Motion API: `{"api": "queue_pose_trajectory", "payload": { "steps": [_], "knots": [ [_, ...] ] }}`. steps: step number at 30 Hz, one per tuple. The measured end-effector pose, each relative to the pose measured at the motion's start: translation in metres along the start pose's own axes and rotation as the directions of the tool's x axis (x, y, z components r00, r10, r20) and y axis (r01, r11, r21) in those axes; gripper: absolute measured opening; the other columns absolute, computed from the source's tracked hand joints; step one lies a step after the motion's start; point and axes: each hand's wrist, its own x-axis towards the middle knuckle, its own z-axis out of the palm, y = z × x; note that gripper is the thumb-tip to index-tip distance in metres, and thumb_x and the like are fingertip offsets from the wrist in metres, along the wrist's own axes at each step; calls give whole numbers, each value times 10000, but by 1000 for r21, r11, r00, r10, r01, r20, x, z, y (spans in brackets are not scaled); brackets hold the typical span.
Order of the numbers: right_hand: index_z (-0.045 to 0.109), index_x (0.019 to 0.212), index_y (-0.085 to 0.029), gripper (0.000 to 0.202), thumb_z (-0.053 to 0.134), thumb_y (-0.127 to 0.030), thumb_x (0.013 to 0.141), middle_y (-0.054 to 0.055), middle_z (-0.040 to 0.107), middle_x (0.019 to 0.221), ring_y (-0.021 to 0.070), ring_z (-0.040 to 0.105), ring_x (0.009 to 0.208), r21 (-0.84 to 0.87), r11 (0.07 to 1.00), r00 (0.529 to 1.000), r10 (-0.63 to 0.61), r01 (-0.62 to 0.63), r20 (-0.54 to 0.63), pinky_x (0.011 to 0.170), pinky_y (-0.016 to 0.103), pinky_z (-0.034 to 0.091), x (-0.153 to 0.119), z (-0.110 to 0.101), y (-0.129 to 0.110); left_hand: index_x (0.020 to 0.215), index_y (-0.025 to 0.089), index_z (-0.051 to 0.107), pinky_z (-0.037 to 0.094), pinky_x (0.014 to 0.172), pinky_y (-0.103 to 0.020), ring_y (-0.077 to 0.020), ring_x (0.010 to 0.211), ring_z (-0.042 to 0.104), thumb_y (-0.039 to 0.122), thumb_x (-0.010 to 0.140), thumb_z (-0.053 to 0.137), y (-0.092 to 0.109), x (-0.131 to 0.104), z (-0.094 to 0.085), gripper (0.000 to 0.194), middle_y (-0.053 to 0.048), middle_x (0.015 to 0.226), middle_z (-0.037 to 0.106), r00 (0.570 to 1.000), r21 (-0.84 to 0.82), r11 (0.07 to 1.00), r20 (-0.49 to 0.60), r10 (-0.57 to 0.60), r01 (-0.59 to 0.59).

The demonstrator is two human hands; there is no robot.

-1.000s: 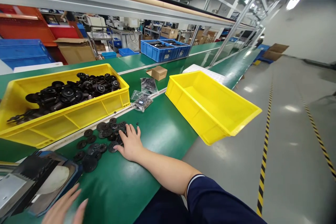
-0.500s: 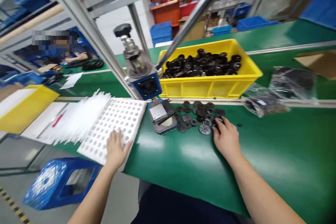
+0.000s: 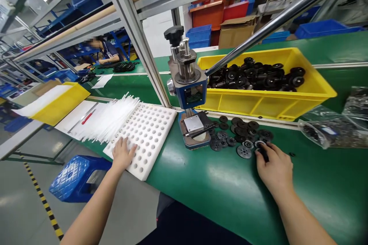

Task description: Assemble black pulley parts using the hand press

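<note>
My left hand (image 3: 123,154) lies with spread fingers on the near left part of a white board with rows of round holes (image 3: 151,138). White thin tubes (image 3: 115,116) are heaped on the board's left side. At the right, my right hand (image 3: 274,164) has its fingers closed round a black part (image 3: 263,154), at the right edge of a group of black discs and gears (image 3: 241,128). A silver-grey disc (image 3: 243,152) lies just left of that hand. Between the hands stands a blue hand press (image 3: 191,92) with a metal block (image 3: 193,124) on its base.
Behind the discs is a yellow bin (image 3: 244,101) of black parts, crossed by the press's long lever (image 3: 258,32). Plastic bags (image 3: 330,132) lie at the right. A blue stool (image 3: 76,178) stands on the floor at the left. A person (image 3: 107,51) sits at the far left.
The camera view has swung left, so the bench things appear farther right. My left hand still rests on the board; my right hand stays at the discs, its fingers now round a black part.
</note>
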Motion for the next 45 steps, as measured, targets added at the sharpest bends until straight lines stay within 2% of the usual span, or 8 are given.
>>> {"api": "queue_pose_trajectory", "payload": {
  "steps": [7, 13, 17, 21, 25, 30, 40, 45],
  "knots": [
    [677, 1137, -167, 419, 454, -440, 910, 139, 627, 1264, 335, 568, 1104, 13, 1000, 1000, -10, 10, -6, 869, 468, 483, 0, 1, 1, 1391, 67, 432, 313, 1137, -558, -382, 1412, 351, 643, 884, 434, -5, -20, -3, 767, -249, 1498, 398, 998, 47, 997, -11, 68, -67],
    [685, 1123, -153, 449, 442, -466, 912, 134, 629, 1271, 340, 576, 1110, 1, 1000, 1000, 0, 0, -10, 877, 467, 486, -1, 1, 3, 1220, 190, 542, 410, 1032, -545, -360, 1287, 502, 597, 862, 518, 0, -47, -16, 542, -168, 1370, 523, 988, 41, 987, -4, 155, -155],
    [687, 1129, -155, 467, 430, -481, 915, 132, 624, 1282, 350, 571, 1115, -3, 1000, 1000, 13, -12, 12, 860, 478, 490, -1, 0, 1, 1015, 204, 590, 489, 922, -415, -277, 1058, 626, 533, 867, 566, -9, -58, -20, 362, -110, 1125, 639, 966, -133, 959, -99, 238, -250],
    [695, 1117, -155, 470, 432, -486, 911, 133, 628, 1277, 355, 569, 1106, -3, 1000, 1000, 15, -15, 15, 848, 489, 490, 0, 0, -1, 1032, 181, 609, 498, 902, -375, -251, 947, 636, 542, 866, 537, -26, -32, -24, 404, -96, 991, 659, 980, -208, 973, -188, 64, -104],
    [694, 1117, -158, 477, 427, -495, 912, 130, 629, 1274, 351, 578, 1091, -11, 1000, 1000, 15, -15, 7, 839, 485, 492, 1, 0, -1, 1119, 120, 610, 460, 979, -455, -340, 1085, 614, 586, 830, 495, -41, 17, -30, 560, -175, 1082, 662, 987, -176, 973, -41, -157, 148],
    [691, 1107, -150, 482, 421, -505, 924, 125, 625, 1279, 341, 582, 1112, -4, 1000, 1000, -3, 3, -8, 883, 460, 487, 0, 0, 2, 965, 117, 655, 535, 753, -427, -365, 860, 687, 715, 677, 616, -47, 51, -36, 665, -197, 948, 709, 933, -163, 940, 253, -255, 301],
    [680, 1116, -177, 459, 419, -500, 923, 107, 622, 1284, 339, 582, 1097, -15, 1000, 1000, 9, -9, -3, 822, 459, 493, -1, 0, 1, 1002, 109, 636, 415, 430, -309, -252, 558, 628, 808, 607, 639, -25, 39, -45, 803, -111, 714, 666, 805, -222, 859, 511, -300, 461],
    [684, 1107, -169, 455, 424, -491, 917, 111, 623, 1279, 334, 581, 1091, -11, 1000, 1000, 2, -3, -19, 836, 461, 496, 0, 0, 1, 1198, 96, 606, 551, 614, -349, -347, 928, 701, 703, 580, 735, -21, 46, -47, 876, -230, 1163, 678, 824, -229, 870, 490, -285, 438]
  ]
}}
